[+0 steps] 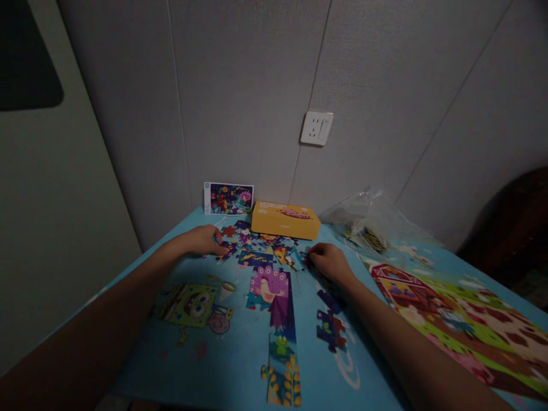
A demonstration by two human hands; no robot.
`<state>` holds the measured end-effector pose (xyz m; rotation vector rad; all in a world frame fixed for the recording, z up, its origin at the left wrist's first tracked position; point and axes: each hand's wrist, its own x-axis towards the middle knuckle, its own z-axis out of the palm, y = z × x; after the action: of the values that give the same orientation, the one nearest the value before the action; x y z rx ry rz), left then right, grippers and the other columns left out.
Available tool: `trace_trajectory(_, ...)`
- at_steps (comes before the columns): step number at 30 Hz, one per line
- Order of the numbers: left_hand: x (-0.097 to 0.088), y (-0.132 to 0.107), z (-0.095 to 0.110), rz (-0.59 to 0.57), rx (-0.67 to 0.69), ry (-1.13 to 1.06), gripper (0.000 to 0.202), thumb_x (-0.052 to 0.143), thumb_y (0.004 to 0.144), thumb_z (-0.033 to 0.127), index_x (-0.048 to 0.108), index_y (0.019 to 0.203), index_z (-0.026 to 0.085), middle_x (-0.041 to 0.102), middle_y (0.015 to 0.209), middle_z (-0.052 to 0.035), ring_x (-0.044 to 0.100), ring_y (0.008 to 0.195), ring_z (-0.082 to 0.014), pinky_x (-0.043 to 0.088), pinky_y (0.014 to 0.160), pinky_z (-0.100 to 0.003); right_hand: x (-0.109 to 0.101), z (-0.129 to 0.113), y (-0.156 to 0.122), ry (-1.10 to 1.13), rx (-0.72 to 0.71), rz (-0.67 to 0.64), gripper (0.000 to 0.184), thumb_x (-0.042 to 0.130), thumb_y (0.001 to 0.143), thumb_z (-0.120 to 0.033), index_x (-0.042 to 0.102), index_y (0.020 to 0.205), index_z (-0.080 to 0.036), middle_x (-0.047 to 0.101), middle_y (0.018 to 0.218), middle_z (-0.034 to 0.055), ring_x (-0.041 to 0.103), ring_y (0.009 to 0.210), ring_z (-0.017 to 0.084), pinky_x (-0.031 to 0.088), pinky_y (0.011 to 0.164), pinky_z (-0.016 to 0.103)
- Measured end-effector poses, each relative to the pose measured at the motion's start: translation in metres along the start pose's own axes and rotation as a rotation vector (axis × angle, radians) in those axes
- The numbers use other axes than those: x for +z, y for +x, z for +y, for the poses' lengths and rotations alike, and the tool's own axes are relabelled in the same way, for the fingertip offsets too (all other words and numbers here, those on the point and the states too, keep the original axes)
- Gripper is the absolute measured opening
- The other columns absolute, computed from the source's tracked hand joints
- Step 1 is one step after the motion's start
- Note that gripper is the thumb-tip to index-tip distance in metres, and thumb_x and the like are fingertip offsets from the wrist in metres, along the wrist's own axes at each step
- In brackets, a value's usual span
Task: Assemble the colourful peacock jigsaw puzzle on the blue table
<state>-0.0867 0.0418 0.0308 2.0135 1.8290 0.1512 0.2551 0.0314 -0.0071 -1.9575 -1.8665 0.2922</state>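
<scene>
At the left edge of a heap of loose jigsaw pieces [257, 258], my left hand [202, 240] rests with finger and thumb apart, touching the pieces there. My right hand [330, 261] is on the heap's other side, its fingertips pinched on a blue puzzle piece [303, 258]. Closer to me lies a joined strip of puzzle: a purple peacock section [269, 288] at the top, then a frog section [281, 346] and a yellow plant section [284, 383] at the bottom. Several dark pieces [331, 330] lie right of the strip, partly near my right forearm.
A yellow box [285, 221] stands behind the heap, beside a reference picture card [231, 198] leaning on the wall. To the right are a clear plastic bag [372, 220] with pieces inside and a farm-scene puzzle [462, 325]. The blue tabletop [205, 365] carries printed cartoon figures.
</scene>
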Motion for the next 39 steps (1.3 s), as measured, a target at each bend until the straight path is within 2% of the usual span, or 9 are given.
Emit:
trace_trajectory(5,0.004,0.000,-0.001,-0.011,0.003,0.045,0.048,0.062,0.064,0.054,0.056,0.092,0.016,0.064,0.070,-0.0030,0.059,0.055,-0.0164,0.037,0.050,-0.023,0.000,-0.001,0.000,0.008,0.005,-0.001,0.023,0.053,0.073,-0.023,0.072,0.086,-0.020,0.072,0.086,0.0065,0.064,0.080,0.018,0.041,0.068,0.024)
trace_trajectory(10,0.004,0.001,-0.003,0.112,0.122,0.182,0.051,0.064,0.061,0.060,0.059,0.090,0.018,0.065,0.077,-0.0053,0.060,0.069,-0.0203,0.037,0.058,-0.025,-0.001,-0.001,0.000,0.004,0.004,-0.006,0.023,0.053,0.074,-0.022,0.072,0.086,-0.019,0.072,0.085,0.0065,0.064,0.079,0.018,0.040,0.066,0.024)
trace_trajectory(17,0.002,-0.003,0.004,0.115,0.185,0.175,0.040,0.068,0.059,0.050,0.063,0.081,0.017,0.065,0.083,-0.0062,0.059,0.077,-0.0215,0.038,0.062,-0.024,-0.002,-0.003,-0.001,-0.002,0.006,-0.014,0.023,0.053,0.075,-0.023,0.072,0.087,-0.019,0.072,0.087,0.0065,0.064,0.079,0.018,0.040,0.065,0.024)
trace_trajectory(25,0.013,0.011,0.003,0.168,0.260,-0.211,0.034,0.060,0.068,0.045,0.057,0.084,0.015,0.057,0.066,0.0003,0.053,0.061,-0.0143,0.035,0.053,-0.022,-0.001,-0.003,-0.002,-0.016,-0.006,-0.006,0.023,0.052,0.075,-0.022,0.072,0.088,-0.018,0.072,0.087,0.0070,0.064,0.082,0.019,0.040,0.067,0.025)
trace_trajectory(29,0.016,0.015,0.006,0.236,0.325,-0.381,0.036,0.058,0.070,0.038,0.056,0.096,0.013,0.053,0.063,0.0022,0.051,0.059,-0.0130,0.039,0.055,-0.023,-0.002,-0.004,-0.003,-0.021,-0.012,-0.005,0.023,0.052,0.075,-0.021,0.072,0.088,-0.018,0.072,0.088,0.0070,0.064,0.082,0.019,0.040,0.067,0.025)
trace_trajectory(32,0.013,0.010,0.014,0.277,0.357,-0.458,0.030,0.058,0.071,0.035,0.056,0.091,0.013,0.054,0.065,0.0015,0.052,0.060,-0.0119,0.041,0.058,-0.023,-0.003,-0.004,-0.003,-0.017,-0.010,-0.005,0.023,0.053,0.076,-0.021,0.072,0.088,-0.018,0.072,0.088,0.0066,0.064,0.080,0.019,0.039,0.066,0.025)
trace_trajectory(34,0.010,0.003,0.022,0.219,0.351,-0.538,0.027,0.061,0.070,0.035,0.053,0.085,0.015,0.057,0.067,0.0009,0.054,0.060,-0.0111,0.043,0.059,-0.024,-0.003,-0.004,-0.003,-0.011,-0.010,-0.007,0.022,0.053,0.076,-0.022,0.072,0.088,-0.019,0.072,0.086,0.0062,0.063,0.079,0.019,0.039,0.065,0.025)
trace_trajectory(35,0.010,-0.002,0.026,0.134,0.345,-0.573,0.028,0.063,0.068,0.036,0.051,0.082,0.016,0.058,0.067,0.0009,0.054,0.058,-0.0107,0.044,0.058,-0.024,-0.002,-0.004,-0.003,-0.008,-0.009,-0.009,0.022,0.053,0.075,-0.022,0.072,0.087,-0.019,0.072,0.086,0.0060,0.063,0.078,0.018,0.039,0.065,0.025)
trace_trajectory(39,0.018,-0.019,0.040,-0.368,0.356,-0.584,0.037,0.070,0.065,0.042,0.049,0.084,0.018,0.062,0.070,0.0013,0.059,0.051,-0.0116,0.046,0.053,-0.024,-0.002,-0.004,-0.002,-0.002,0.000,-0.010,0.021,0.053,0.075,-0.022,0.071,0.086,-0.019,0.072,0.085,0.0059,0.063,0.076,0.017,0.039,0.064,0.024)
